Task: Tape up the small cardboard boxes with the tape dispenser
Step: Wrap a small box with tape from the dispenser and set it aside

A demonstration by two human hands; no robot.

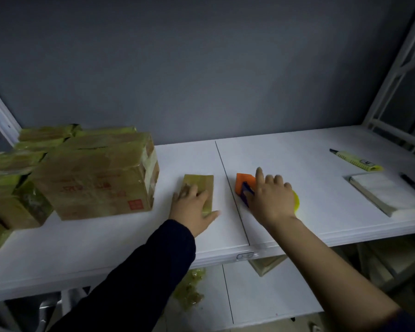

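left hand [194, 208]: fingers straight, pressing on small box [200, 184] | right hand [271, 200]: curled round tape dispenser [244, 182], forefinger straight

Grey wall [201, 68], white table [297, 212], white metal frame [398, 68], dim light

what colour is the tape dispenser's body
The tape dispenser is orange with a blue part; head view.

The small cardboard box [200, 185] at centre is tan-brown. The tape dispenser [243, 182] right of it is orange and blue, its tape roll [296, 200] yellow. The big carton [94, 180] at left is brown with red print and yellowish tape. The highlighter [355, 159] at upper right is yellow, black-tipped. Shelf board [297, 159] white, wall [201, 68] grey-blue, sleeve [153, 271] dark navy.
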